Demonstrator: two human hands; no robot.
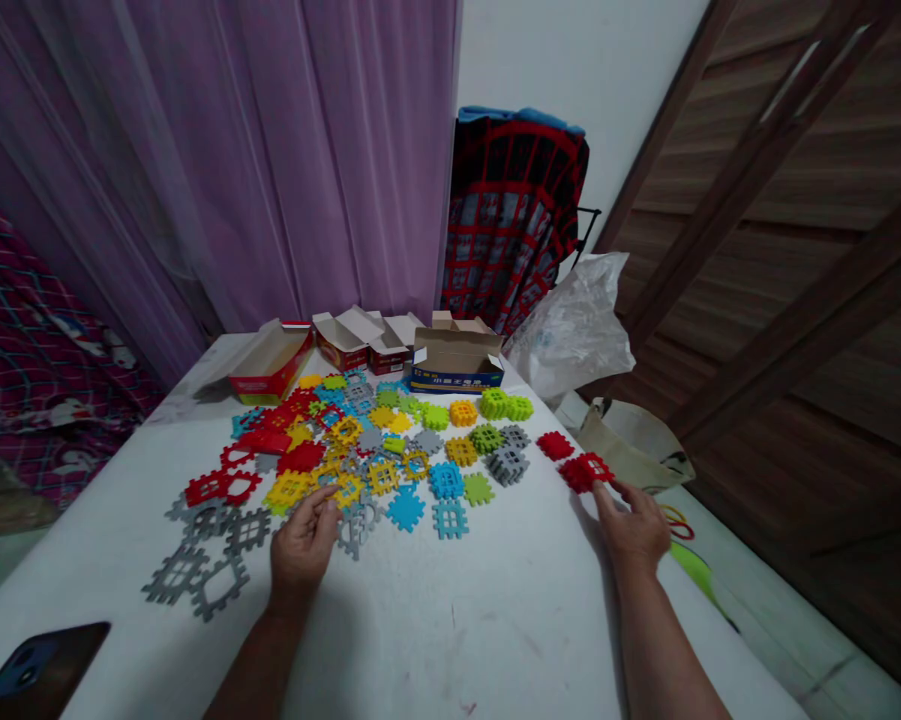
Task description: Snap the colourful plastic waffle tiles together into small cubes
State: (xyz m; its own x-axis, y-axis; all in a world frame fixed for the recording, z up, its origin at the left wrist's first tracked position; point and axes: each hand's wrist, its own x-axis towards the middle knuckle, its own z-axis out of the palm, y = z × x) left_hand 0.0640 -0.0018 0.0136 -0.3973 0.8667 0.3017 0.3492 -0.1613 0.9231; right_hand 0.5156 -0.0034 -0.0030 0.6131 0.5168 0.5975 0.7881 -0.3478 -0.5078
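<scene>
Many flat interlocking plastic tiles lie spread on a white table [450, 620]: red, yellow, green, blue and grey. My left hand [304, 545] rests among them with its fingers curled, the fingertips pinched at a yellow tile [345, 490] beside grey tiles [356, 530]. My right hand [634, 525] lies near the table's right edge, fingers stretched toward a small stack of red tiles [586, 470] and touching it. Another red tile [555, 445] lies just behind. Grey tiles joined in a chain [202, 570] lie at the left.
Open cardboard boxes [457, 360] and red boxes [270, 365] stand along the table's far edge. A clear plastic bag [570, 330] sits at the far right corner. A phone [34, 665] lies at the near left. A purple curtain [270, 150] hangs behind.
</scene>
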